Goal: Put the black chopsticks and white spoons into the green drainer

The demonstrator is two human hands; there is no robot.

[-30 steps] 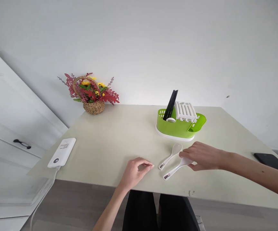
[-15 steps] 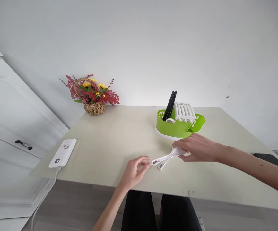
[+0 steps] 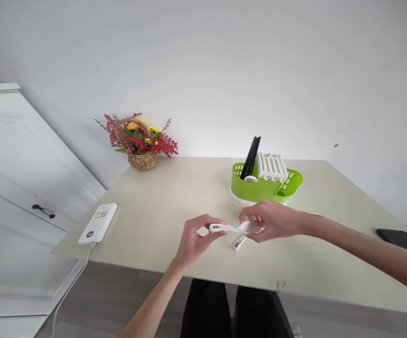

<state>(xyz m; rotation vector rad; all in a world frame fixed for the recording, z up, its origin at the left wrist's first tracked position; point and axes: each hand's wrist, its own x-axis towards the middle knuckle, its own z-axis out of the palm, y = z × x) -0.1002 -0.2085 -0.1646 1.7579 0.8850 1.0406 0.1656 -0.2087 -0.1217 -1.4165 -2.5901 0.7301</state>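
A white plastic spoon [image 3: 230, 228] is held level above the table between both hands. My right hand [image 3: 272, 220] is closed round its bowl end. My left hand [image 3: 196, 237] pinches the labelled handle tip with thumb and forefinger. A second white spoon [image 3: 239, 243] lies on the table just below, mostly hidden by my right hand. Behind them stands a green cutlery drainer [image 3: 260, 189] holding black chopsticks [image 3: 251, 157] and a white slotted insert [image 3: 272, 166].
The beige table [image 3: 161, 211] carries a flower basket [image 3: 140, 143] at the back left, a white power bank [image 3: 98, 222] with a cable at the left edge and a dark phone [image 3: 403, 238] at the right edge. A white cabinet [image 3: 16, 188] stands left.
My right hand picked one spoon up off the table and carried it left. My left hand rose and took hold of its handle tip. The other spoon stays on the table.
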